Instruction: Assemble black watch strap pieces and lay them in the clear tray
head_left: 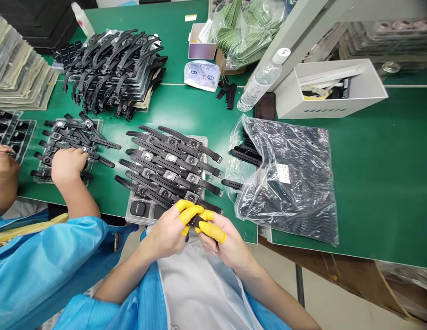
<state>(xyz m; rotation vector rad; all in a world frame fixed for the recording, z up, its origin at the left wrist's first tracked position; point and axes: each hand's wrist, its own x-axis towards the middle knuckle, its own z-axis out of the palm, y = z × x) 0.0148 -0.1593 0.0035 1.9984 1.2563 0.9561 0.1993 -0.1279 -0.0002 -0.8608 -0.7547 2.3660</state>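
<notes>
My left hand [172, 229] and my right hand [222, 233] meet in front of my chest, yellow finger cots on several fingertips. Between them they pinch a small black smartwatch part [196, 221], mostly covered by the fingers, so whether a strap is attached cannot be made out. Just beyond is a clear plastic tray [132, 215] holding rows of smartwatches [170, 158] with black straps, round sensors facing up. A black square watch body [137, 208] without a strap sits in the tray's near left compartment, close to my left hand.
On the right lies a plastic bag [296, 183] full of black straps. Behind it stand a water bottle [263, 82] and a white box [332, 103]. Stacked watch trays [113, 73] rise at the back left. A co-worker's hand [69, 165] reaches over another watch tray on the left.
</notes>
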